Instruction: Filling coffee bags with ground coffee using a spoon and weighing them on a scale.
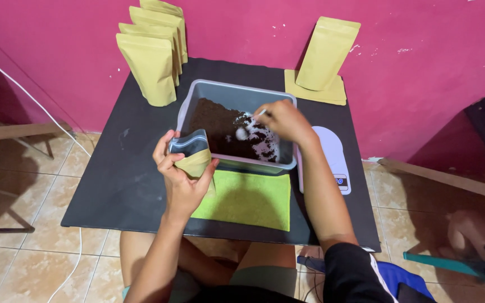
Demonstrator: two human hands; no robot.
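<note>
Holding an open kraft pouch (193,156) in the left hand (182,178), fingers curled around its lower body, thumb across the front; silver-lined mouth is spread open and tipped toward the grey tub (197,92). The pouch sits just at the tub's near-left corner, above the black tabletop (113,168).

Right hand (286,120) is over the tub, fingers closed around the handle of a small white spoon (242,132); the bowl end hangs blurred above the dark brown granular material (220,126) filling the tub.

A green cloth (248,199) lies just in front of the tub. A white scale (335,160) lies right of the tub, partly under the right forearm. A row of standing pouches (152,56) is at back left; one more pouch (326,53) leans on the pink wall at back right, atop a flat stack (332,95).
</note>
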